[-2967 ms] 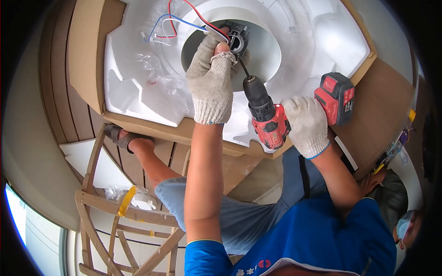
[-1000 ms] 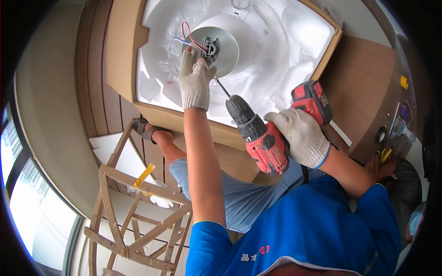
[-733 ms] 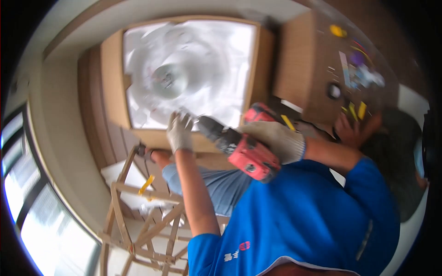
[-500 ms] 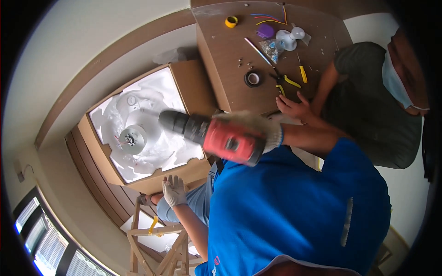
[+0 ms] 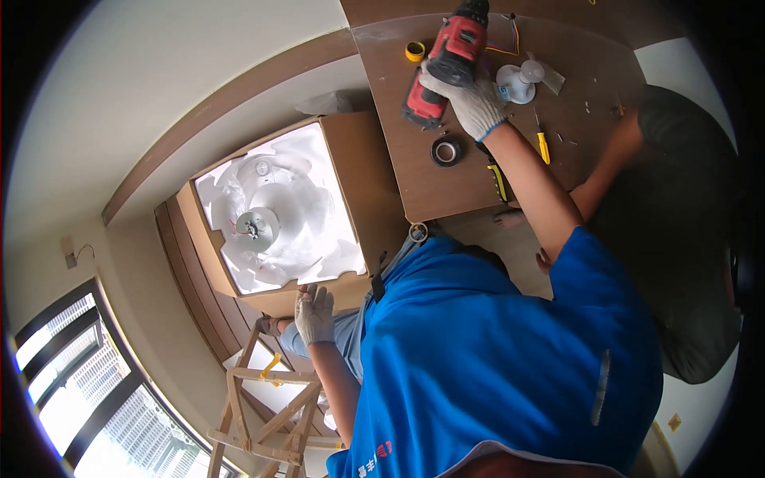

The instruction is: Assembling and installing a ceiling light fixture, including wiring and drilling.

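The cordless drill is red and black. The gloves are creamy white. The far desk is brown. The screwdriver has a yellow handle. The left cardboard box is tan.

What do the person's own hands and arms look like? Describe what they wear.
The left hand and right hand wear off-white knitted gloves, the right cuff edged in blue. Short sleeves, plain bright blue, leave both forearms bare.

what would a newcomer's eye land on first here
The red-and-black drill in the gloved right hand, at the brown table up top. Next, the bright blue shirt filling the lower middle. Then the open cardboard box left of the table, lined with white foam.
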The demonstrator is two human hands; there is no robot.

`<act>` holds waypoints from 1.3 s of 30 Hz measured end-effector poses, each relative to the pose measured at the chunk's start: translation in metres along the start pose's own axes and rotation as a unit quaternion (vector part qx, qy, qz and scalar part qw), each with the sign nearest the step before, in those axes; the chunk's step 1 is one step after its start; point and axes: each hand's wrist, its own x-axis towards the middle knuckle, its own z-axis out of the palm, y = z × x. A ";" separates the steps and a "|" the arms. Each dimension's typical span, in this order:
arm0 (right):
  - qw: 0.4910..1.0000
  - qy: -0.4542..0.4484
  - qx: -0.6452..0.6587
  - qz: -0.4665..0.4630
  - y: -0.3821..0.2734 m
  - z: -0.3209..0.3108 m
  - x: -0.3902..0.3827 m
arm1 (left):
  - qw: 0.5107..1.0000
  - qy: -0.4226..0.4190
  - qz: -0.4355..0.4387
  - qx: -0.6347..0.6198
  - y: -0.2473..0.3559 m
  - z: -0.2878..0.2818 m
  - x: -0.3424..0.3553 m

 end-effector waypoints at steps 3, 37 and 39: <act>1.000 0.000 -0.021 -0.021 0.026 0.021 0.034 | 0.999 -0.036 0.012 0.000 -0.002 -0.003 -0.014; 0.837 -0.410 -0.231 -0.279 0.069 0.066 -0.089 | 0.846 0.458 -0.078 0.261 -0.136 -0.121 -0.216; 0.771 -0.460 -0.322 -0.300 0.088 0.062 -0.076 | 0.880 0.424 -0.119 0.177 -0.188 -0.086 -0.216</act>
